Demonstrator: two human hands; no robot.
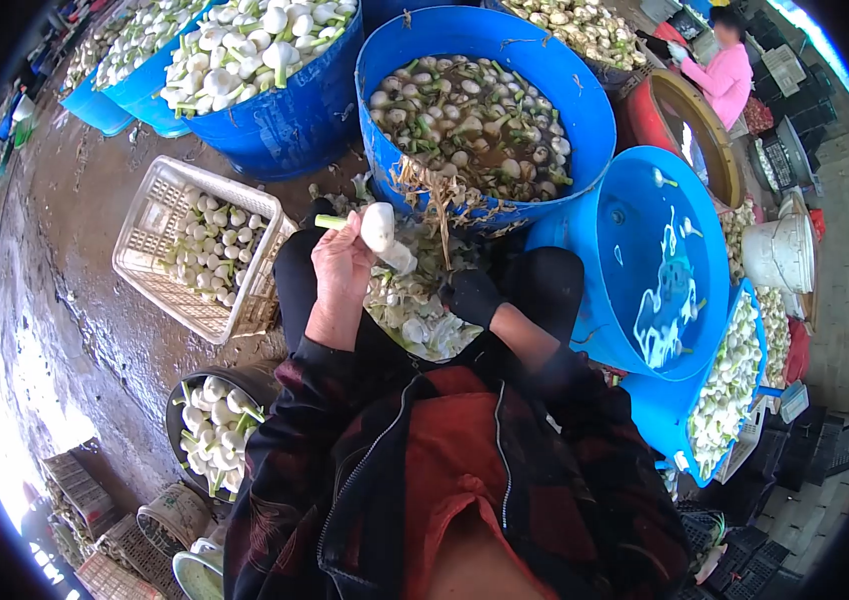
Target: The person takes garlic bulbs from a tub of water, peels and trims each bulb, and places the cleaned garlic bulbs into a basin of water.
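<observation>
Holding one white bulb (pixel 378 228) in the left hand (pixel 341 265), pinched by its green stem, round end just past the fingertips. Probably light, firm, slick if wet, skin likely to bruise. Best grip: stem or neck, light pinch. Dark-gloved right hand (pixel 473 298) sits lower, off to the right; can't tell if it grips anything. Leafy scraps (pixel 425 325) between the hands. Blue tub (pixel 585 100) beyond them, crate (pixel 150 215) left of left hand.

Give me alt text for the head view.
The bare left hand holds up a white bulb with a green stem; the dark-gloved right hand is lower, beside pale peelings. Blue tubs stand ahead, with a cream crate of bulbs at left.
</observation>
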